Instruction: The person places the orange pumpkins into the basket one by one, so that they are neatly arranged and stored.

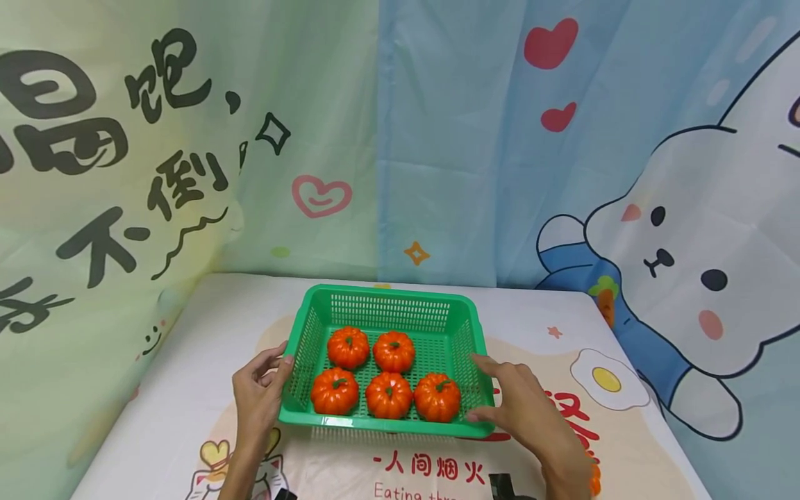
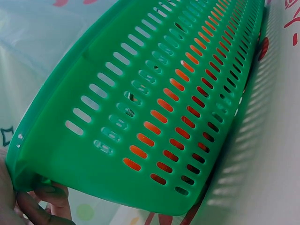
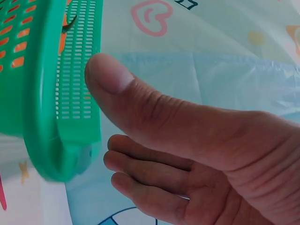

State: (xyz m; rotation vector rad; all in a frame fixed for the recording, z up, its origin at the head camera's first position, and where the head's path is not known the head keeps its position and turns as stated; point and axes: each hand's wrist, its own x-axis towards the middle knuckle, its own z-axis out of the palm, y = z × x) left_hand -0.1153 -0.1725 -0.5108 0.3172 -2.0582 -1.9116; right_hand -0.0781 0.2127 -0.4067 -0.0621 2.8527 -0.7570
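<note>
A green plastic basket [image 1: 386,426] with slotted walls is held over the middle of the table. Several small orange pumpkins [image 1: 389,396] with green stems lie inside it, in two rows. My left hand [image 1: 259,382] grips the basket's left side, and its fingers [image 2: 54,199] curl under the rim in the left wrist view. At the right side is my right hand [image 1: 525,403], thumb and fingers spread apart. In the right wrist view its thumb [image 3: 112,77] and the other fingers appear beside the basket's corner, not wrapped round it.
A printed cloth covers the table [image 1: 219,326]. Part of an orange thing [image 1: 596,479] shows behind my right forearm. Printed curtains [image 1: 437,139] hang behind the table and on both sides.
</note>
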